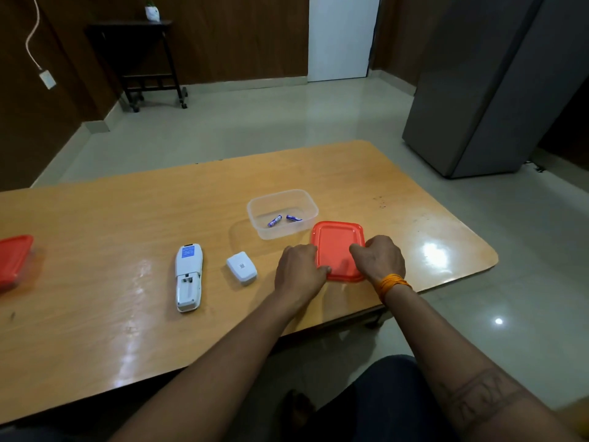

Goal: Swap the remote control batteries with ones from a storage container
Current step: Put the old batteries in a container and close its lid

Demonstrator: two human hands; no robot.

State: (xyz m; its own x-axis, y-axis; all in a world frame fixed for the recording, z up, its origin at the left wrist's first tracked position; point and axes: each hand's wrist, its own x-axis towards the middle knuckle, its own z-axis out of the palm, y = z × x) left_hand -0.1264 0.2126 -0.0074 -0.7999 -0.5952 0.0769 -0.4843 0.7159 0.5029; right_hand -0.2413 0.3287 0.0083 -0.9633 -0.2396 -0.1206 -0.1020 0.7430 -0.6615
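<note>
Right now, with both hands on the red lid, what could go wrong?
1. The red lid lies near the table edge; a slipping grip could drop it.
2. The remote has an empty battery bay, and its cover lies loose.
3. Closing the clear container now would shut the batteries inside.

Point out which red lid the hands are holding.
The red lid beside the clear container, gripped by both hands; the other red lid sits untouched at the table's far left.

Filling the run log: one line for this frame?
both hands grip red lid on table | clear container open, two batteries inside | remote compartment empty
</note>
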